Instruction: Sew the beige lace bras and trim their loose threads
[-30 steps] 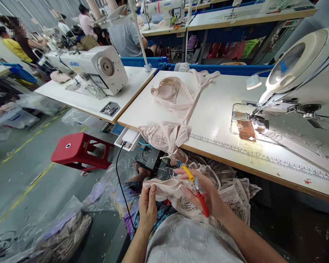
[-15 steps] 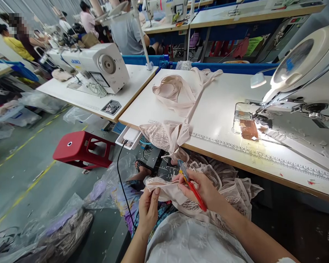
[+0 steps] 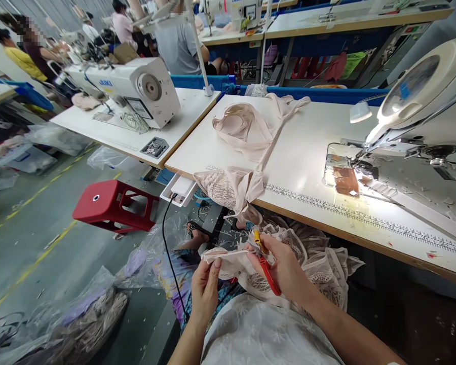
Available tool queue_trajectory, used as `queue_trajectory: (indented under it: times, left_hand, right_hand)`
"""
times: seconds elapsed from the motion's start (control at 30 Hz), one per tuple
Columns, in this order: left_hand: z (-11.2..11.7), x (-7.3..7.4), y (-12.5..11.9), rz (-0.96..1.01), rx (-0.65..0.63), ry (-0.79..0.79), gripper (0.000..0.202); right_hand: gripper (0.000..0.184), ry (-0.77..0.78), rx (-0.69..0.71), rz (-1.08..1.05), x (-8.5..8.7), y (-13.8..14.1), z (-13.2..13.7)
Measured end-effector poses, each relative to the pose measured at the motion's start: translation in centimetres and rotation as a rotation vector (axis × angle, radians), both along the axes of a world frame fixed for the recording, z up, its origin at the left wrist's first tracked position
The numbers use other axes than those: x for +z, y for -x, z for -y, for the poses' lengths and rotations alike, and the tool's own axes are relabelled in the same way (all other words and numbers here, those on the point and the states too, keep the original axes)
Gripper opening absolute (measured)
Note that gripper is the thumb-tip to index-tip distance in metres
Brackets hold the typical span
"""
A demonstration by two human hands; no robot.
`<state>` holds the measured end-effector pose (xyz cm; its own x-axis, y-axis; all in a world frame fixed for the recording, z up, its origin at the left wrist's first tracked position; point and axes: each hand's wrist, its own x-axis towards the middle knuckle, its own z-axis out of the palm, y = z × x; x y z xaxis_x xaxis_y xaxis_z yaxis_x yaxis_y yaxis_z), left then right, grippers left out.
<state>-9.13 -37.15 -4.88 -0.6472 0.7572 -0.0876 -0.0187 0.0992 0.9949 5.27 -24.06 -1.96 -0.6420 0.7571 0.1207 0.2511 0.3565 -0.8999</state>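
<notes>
My left hand (image 3: 205, 290) pinches one end of a pale pink bra (image 3: 233, 261) above my lap, thumb on top. In my right hand (image 3: 285, 263) is a pair of small red-handled scissors (image 3: 269, 274) with a yellow part near the pivot. The blades point up and left, near the far end of the stretched edge; whether they touch the fabric I cannot tell. More lace bras (image 3: 327, 276) lie heaped on my lap beneath the right hand. Another lace piece (image 3: 216, 187) hangs over the table's front edge, joined to pink cups and straps (image 3: 247, 132) on the tabletop.
A lit sewing machine (image 3: 414, 137) stands on the right of the white table (image 3: 300, 152), which has a ruler strip along its front. Another sewing machine (image 3: 137, 91) is to the left. A red stool (image 3: 110, 208) and plastic bags (image 3: 87, 319) are on the floor. Several people sit beyond.
My right hand has turned the scissors, so the blades have swung and the yellow part now shows higher up. My left hand keeps its grip on the bra, almost still.
</notes>
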Motion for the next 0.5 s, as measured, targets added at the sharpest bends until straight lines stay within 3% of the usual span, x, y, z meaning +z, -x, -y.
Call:
queue_trajectory:
  times: [0.17,0.37,0.43,0.5]
  left_hand:
    - [0.1,0.0,0.0,0.112,0.008,-0.006,0.038]
    - [-0.4,0.4,0.8,0.211,-0.009,0.038,0.042]
    - [-0.5,1.6,1.6,0.129,-0.059,0.073,0.043]
    - [-0.3,3.3,2.5,-0.134,-0.065,0.112,0.040]
  right_hand:
    - [0.009,0.215,0.031,-0.051,0.9,-0.3,-0.2]
    - [0.010,0.189,0.026,-0.062,1.5,-0.2,-0.4]
    - [0.008,0.122,0.023,-0.043,1.5,-0.1,-0.3]
    - [0.005,0.027,0.044,-0.037,1.4,0.1,-0.1]
